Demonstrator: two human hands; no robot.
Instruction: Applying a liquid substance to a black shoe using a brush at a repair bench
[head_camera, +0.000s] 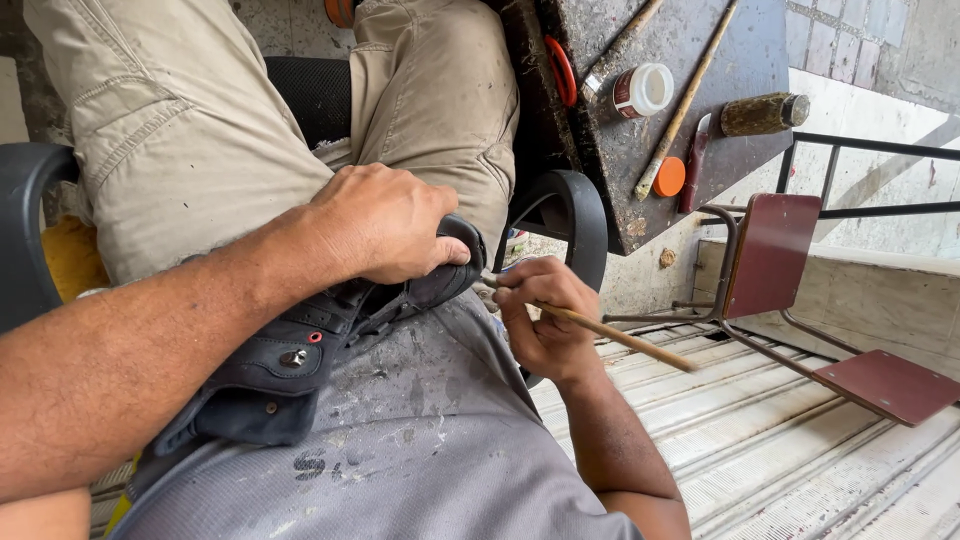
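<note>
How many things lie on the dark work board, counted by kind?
Wooden sticks: 2
Small jar with white lid: 1
Orange cap: 1
Orange ring: 1
Red-handled tool: 1
Brown bottle: 1
Total: 7

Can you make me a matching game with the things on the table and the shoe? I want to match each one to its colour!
Things:
1. shoe
2. jar lid
3. round cap
4. chair seat

Colours:
A. orange
B. dark red
C. dark navy
D. white

Pairs: 1-C, 2-D, 3-A, 4-B
</note>
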